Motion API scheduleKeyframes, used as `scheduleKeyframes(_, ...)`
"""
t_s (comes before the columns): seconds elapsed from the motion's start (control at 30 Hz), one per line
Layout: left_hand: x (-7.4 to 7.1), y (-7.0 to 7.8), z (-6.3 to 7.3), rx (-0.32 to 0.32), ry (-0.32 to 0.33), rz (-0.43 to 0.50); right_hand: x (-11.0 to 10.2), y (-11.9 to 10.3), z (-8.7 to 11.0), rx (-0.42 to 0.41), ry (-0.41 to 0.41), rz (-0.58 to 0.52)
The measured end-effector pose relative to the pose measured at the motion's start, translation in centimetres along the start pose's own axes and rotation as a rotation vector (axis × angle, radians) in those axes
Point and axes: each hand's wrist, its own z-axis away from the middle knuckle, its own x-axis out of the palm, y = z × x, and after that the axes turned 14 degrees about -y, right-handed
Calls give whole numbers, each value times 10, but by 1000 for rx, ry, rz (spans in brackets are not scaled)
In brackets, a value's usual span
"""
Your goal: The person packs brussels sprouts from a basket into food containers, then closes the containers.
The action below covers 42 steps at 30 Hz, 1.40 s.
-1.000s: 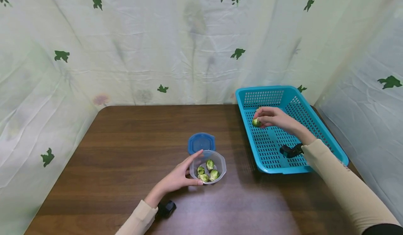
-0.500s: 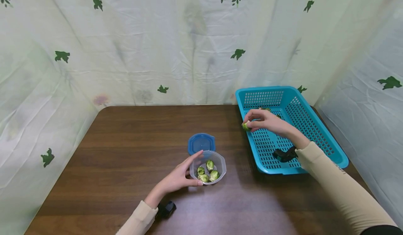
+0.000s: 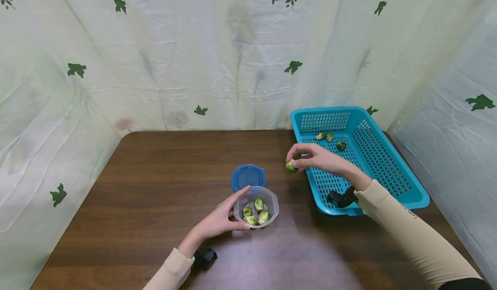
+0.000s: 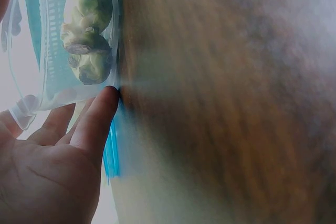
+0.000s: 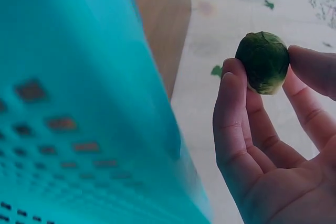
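My right hand (image 3: pixel 320 158) pinches a Brussels sprout (image 3: pixel 290 166) between thumb and fingertips, just past the left rim of the blue basket (image 3: pixel 316 195). The right wrist view shows that green sprout (image 5: pixel 262 62) held from both sides. On the table, my left hand (image 3: pixel 221 216) holds a clear plastic container (image 3: pixel 275 203) by its side, thumb at the near edge and fingers at the far one. Several Brussels sprouts (image 3: pixel 264 216) lie inside it. From the left wrist, the sprouts (image 4: pixel 89 19) show through the container's wall, with my fingers (image 4: pixel 94 124) against it.
A blue lid (image 3: pixel 248 177) lies behind the container, close against it. Inside the basket, toward the back, sit three more sprouts (image 3: pixel 329 137). The brown wooden table (image 3: pixel 163 182) reaches back to a white curtain (image 3: pixel 163 57) with green leaf prints.
My right hand has carried the sprout left and toward me, from over the basket to beyond its left rim. Sprouts in the basket came into sight. The left hand stays put.
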Motion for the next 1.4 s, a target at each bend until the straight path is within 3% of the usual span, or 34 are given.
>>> scheduleKeyframes(0.83, 1, 0, 0, 8, -7, 5, 48, -16, -31, -18, -184, -16)
scheduleKeyframes(1.4, 1, 1, -1, -33, -6, -1, 71, -10, -51, 1, -270, 165)
